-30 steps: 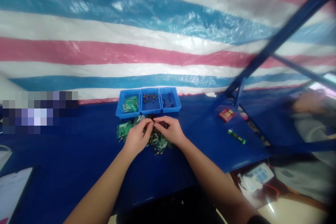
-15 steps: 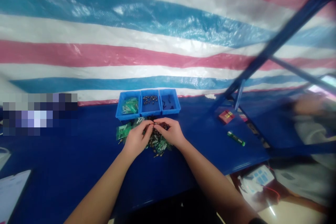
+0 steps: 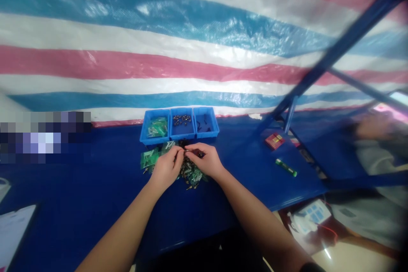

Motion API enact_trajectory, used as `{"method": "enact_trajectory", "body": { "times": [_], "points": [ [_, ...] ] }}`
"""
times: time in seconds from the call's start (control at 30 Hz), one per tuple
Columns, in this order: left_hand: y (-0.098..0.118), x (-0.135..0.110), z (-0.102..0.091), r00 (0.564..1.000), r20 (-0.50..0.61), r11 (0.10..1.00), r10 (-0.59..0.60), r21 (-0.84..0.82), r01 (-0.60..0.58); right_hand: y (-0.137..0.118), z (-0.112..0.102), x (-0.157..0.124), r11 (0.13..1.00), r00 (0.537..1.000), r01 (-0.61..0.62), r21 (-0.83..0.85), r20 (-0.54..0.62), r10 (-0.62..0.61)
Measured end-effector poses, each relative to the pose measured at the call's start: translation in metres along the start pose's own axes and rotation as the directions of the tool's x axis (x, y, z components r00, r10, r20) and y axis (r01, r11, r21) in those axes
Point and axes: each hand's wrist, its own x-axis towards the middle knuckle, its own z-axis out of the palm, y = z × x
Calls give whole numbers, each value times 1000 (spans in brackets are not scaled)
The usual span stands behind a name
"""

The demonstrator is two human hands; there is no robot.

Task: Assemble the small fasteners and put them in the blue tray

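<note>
My left hand (image 3: pixel 168 163) and my right hand (image 3: pixel 205 159) meet fingertip to fingertip over a heap of small metal parts and clear packets (image 3: pixel 192 174) on the blue table (image 3: pixel 95 187). Both are closed in a pinch around something tiny and dark, too small to name. Green-tinted packets (image 3: pixel 149 158) lie just left of my left hand. Beyond my fingers stand three joined blue bins. The left bin (image 3: pixel 155 140) holds green packets, the middle bin (image 3: pixel 182 134) small brassy metal pieces, and the right bin (image 3: pixel 207 134) a few dark pieces.
A red box (image 3: pixel 274 140) and a green tube-shaped packet (image 3: pixel 286 167) lie on the right, near a blue metal frame (image 3: pixel 306 80). Past it sits another person, blurred. A white sheet (image 3: pixel 15 233) is at the left edge. Striped plastic sheeting (image 3: pixel 159 63) hangs behind the table.
Both hands stay pinched together over the heap, with only slight finger movement. The view has shifted a little; the bins and the heap look unchanged.
</note>
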Motion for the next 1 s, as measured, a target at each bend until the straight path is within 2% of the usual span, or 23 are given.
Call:
{"method": "enact_trajectory", "body": {
  "times": [0.2, 0.33, 0.47, 0.73, 1.0],
  "points": [
    [-1, 0, -1, 1000, -4, 999, 14, 47, -14, -1, 2, -1, 1000, 1000, -16, 6, 5, 16],
    [0, -1, -1, 1000, -19, 1000, 12, -22, -12, -2, -1, 0, 1000, 999, -19, 7, -29, 19],
    [0, -2, 0, 1000, -26, 998, 7, -57, -8, -2, -2, 1, 1000, 1000, -6, 11, -3, 6],
    [1, 0, 0, 999, -30, 999, 42, 24, -41, 0, 3, -1, 999, 1000, -9, 36, 3, 9],
    [2, -1, -1, 999, -37, 998, 34, -59, -36, -3, -2, 1, 1000, 1000, 2, 16, -17, -1]
  ]
}}
